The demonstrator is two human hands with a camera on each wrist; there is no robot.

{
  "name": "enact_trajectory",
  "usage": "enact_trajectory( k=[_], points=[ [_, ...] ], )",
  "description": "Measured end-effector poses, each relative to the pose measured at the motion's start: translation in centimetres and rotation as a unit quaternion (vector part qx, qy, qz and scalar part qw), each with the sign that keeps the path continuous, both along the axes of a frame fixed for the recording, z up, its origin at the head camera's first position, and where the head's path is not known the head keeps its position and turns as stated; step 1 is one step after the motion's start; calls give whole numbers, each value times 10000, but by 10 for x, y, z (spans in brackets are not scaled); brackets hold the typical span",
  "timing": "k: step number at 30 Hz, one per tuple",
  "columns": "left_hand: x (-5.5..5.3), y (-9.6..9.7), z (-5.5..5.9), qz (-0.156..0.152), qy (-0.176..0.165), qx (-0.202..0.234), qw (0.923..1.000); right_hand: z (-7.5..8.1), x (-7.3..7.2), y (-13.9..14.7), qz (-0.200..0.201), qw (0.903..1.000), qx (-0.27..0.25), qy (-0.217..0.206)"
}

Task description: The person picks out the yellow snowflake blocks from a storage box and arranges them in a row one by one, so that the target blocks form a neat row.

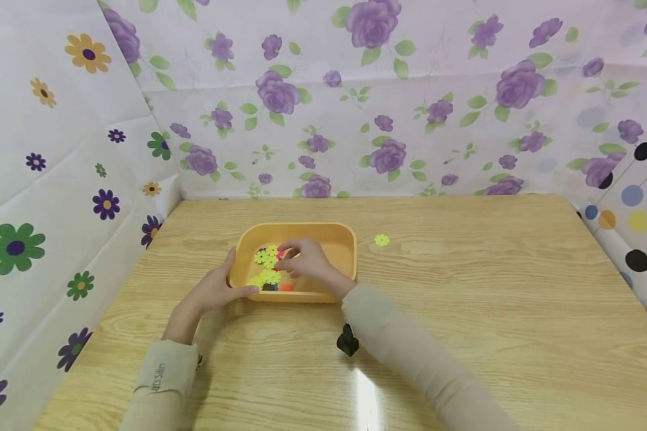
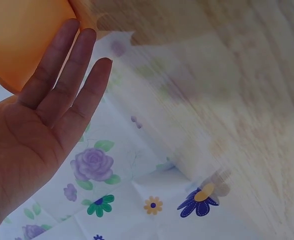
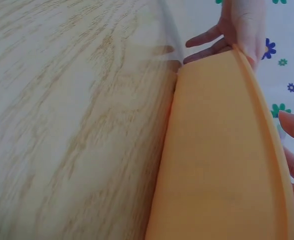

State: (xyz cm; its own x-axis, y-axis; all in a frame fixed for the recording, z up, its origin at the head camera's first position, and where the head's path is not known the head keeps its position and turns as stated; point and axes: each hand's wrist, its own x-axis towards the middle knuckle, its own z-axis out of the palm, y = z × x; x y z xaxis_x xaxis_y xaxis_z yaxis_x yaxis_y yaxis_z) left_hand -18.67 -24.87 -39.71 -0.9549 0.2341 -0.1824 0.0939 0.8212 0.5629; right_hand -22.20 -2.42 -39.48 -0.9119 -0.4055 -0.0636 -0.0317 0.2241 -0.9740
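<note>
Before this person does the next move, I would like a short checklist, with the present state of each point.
1. Tray steadied: ok; the left hand holds its left end.
2. Right hand in position: ok; it is inside the tray, beside the pieces.
3. Piece secure between the right fingertips: cannot tell; the views do not show it clearly.
4. Yellow pieces visible in the tray: ok; several lie toward its left side.
5. All yellow pieces inside: not ok; one flower-shaped piece lies on the table, right of the tray.

Rose-printed sheeting [image 1: 323, 164] hangs at twelve o'clock, daisy-printed cloth [image 1: 59, 185] at nine. Glare [image 1: 368, 398] streaks the wooden table [image 1: 490, 299] towards six.
</note>
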Motion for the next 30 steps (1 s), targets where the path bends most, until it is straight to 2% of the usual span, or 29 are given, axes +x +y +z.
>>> enact_trajectory(
  k=[1,5,7,8,17,24,30],
  points=[
    [0,0,0,-4,18,-1,10000,-12,-6,-4,8,9999,-5,131],
    [1,-1,-1,-36,73,-4,10000,-17,-9,-11,1,9998,148,101],
    [1,-1,-1,-51,66,20,10000,-18,-9,-14,5,9998,190,64],
    [1,-1,-1,-52,54,24,10000,-8,-4,-13,-14,9996,250,-105],
    [0,-2,-1,-15,3,33,10000,-5,-4,-24,-79,9975,603,-366],
    [-1,-1,-2,-32,45,58,10000,-14,-9,-27,-163,9952,776,-570],
    [0,0,-1,-36,55,31,10000,-23,-14,-28,-270,9932,1014,-506]
  ],
)
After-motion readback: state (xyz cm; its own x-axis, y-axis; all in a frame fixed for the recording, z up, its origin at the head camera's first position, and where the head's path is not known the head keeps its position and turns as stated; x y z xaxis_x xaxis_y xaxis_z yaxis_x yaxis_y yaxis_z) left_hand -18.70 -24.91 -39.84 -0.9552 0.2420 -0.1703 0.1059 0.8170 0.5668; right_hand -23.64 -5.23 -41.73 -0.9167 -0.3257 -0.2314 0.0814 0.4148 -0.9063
